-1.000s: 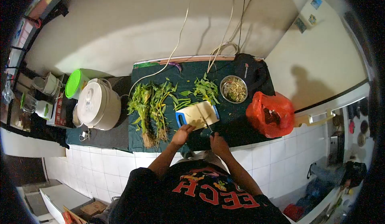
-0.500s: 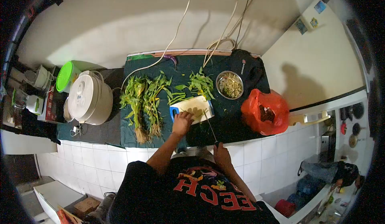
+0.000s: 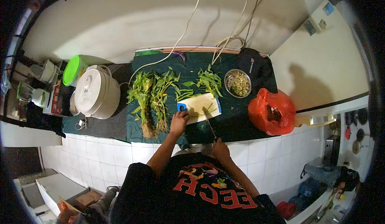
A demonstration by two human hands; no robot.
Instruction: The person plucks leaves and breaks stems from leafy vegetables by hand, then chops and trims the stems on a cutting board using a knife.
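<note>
A white cutting board point(image 3: 200, 100) with a blue handle end lies near the table's front edge. My left hand point(image 3: 180, 121) is at its lower left corner, fingers curled on the ends of thin green stems point(image 3: 205, 112) lying across the board. In my right hand point(image 3: 220, 148) is the dark handle of a knife point(image 3: 211, 128); its blade reaches up over the board, beside the stems. Cut leafy greens point(image 3: 209, 81) rest just behind the board. Two bunches of rooted leafy greens point(image 3: 146, 97) lie to the left. A metal bowl point(image 3: 250, 81) of chopped vegetables stands right.
A red plastic bag point(image 3: 264, 118) sits open at the table's right end. On the left are a white rice cooker point(image 3: 98, 91) and a green-lidded container point(image 3: 72, 70). A white cable point(image 3: 182, 35) runs down the wall onto the table. A purple eggplant point(image 3: 179, 55) lies at the back.
The view has shifted, so the table appears farther right. My left fingers, spread on the board before, are now drawn in at its lower left corner. The knife stays over the board in my right hand.
</note>
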